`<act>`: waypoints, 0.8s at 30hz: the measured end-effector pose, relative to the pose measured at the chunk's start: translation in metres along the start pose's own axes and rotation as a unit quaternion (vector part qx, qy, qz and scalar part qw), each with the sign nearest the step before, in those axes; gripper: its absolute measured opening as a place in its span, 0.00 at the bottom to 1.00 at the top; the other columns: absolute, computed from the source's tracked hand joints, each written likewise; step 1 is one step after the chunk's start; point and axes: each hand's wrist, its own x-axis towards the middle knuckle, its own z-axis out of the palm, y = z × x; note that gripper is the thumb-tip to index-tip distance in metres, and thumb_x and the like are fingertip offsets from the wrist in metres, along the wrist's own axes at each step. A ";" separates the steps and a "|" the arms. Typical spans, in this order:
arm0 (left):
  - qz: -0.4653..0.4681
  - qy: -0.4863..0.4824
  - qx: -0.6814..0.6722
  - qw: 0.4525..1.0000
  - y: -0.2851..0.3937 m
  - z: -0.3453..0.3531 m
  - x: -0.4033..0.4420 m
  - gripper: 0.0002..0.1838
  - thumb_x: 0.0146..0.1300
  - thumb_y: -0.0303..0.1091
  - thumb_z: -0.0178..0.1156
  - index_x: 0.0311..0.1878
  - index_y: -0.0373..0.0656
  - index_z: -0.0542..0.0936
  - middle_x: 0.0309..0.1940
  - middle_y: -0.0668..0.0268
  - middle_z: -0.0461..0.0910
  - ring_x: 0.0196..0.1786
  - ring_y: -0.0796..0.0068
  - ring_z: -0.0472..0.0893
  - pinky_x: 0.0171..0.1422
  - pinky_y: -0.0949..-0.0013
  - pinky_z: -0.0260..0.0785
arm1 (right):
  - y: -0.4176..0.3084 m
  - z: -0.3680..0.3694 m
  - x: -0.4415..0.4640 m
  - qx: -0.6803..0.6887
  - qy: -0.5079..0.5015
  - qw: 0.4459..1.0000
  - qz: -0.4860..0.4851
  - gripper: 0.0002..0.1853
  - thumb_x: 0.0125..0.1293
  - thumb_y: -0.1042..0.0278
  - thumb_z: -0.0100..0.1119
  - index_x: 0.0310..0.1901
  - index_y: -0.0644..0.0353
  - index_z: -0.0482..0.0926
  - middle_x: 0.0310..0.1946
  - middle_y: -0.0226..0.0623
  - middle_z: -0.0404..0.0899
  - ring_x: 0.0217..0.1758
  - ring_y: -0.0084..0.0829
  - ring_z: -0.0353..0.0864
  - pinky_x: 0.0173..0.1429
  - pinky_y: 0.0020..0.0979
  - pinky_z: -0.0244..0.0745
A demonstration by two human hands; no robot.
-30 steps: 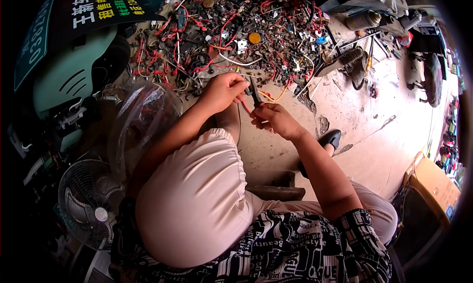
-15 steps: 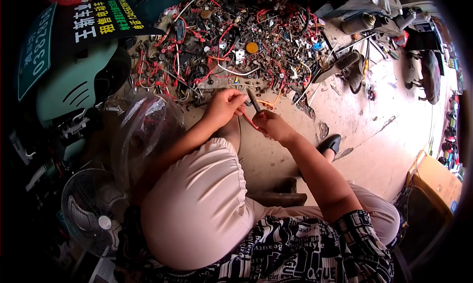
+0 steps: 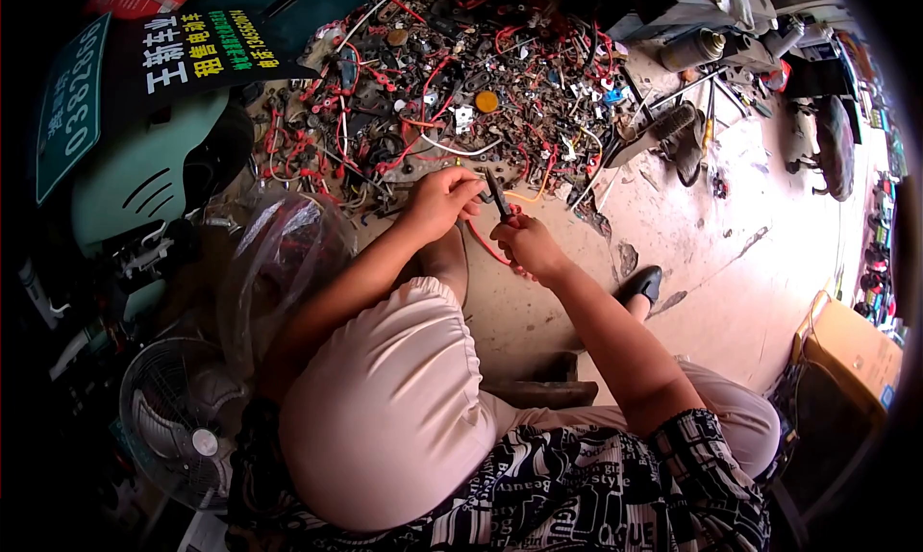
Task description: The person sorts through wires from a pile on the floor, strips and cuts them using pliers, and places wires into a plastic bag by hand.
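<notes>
My left hand [image 3: 447, 204] is closed in a pinch, fingertips together near the tip of a dark, narrow-bladed tool [image 3: 497, 194]. That tool is gripped in my right hand [image 3: 531, 247], its blade pointing up and away; whether it is a knife or one blade of scissors cannot be made out. A thin red wire [image 3: 486, 244] curves from under my left fingers down to my right hand. Both hands hang over the floor, just in front of a wide heap of scrap parts and wires [image 3: 433, 100].
A clear plastic bag [image 3: 288, 254] and a fan [image 3: 183, 422] stand at left, beside a green scooter [image 3: 135, 191] with a sign. To the right lie a brush [image 3: 673, 121], a spray can [image 3: 692, 49] and tools. A cardboard box [image 3: 851, 355] is at far right.
The right hand has shifted slightly down and the blade stands a little more apart from the left fingers. More of the red wire's curve shows. The left hand has barely moved.
</notes>
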 end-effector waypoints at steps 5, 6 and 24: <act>0.015 0.038 -0.019 0.999 -0.012 0.012 0.006 0.16 0.65 0.41 0.57 0.49 0.42 0.73 0.34 0.69 0.77 0.37 0.83 0.77 0.40 0.78 0.68 | -0.011 0.005 0.007 0.141 0.075 0.986 -0.048 0.10 0.62 0.63 0.53 0.30 0.62 0.72 0.22 0.30 0.71 0.20 0.22 0.68 0.27 0.25 0.66; 0.013 0.071 -0.049 0.996 -0.014 0.017 0.006 0.17 0.65 0.43 0.56 0.53 0.46 0.71 0.37 0.73 0.76 0.39 0.85 0.75 0.41 0.80 0.64 | -0.019 0.005 0.007 0.187 0.070 0.979 -0.049 0.11 0.64 0.62 0.52 0.28 0.60 0.71 0.21 0.30 0.70 0.20 0.23 0.68 0.29 0.24 0.68; -0.079 0.052 -0.173 0.980 -0.005 0.043 -0.003 0.25 0.49 0.45 0.70 0.43 0.42 0.69 0.38 0.66 0.73 0.45 0.74 0.73 0.55 0.69 0.63 | -0.014 0.050 0.077 0.041 0.165 0.974 -0.151 0.21 0.61 0.51 0.52 0.29 0.66 0.77 0.26 0.42 0.78 0.29 0.35 0.74 0.38 0.34 0.71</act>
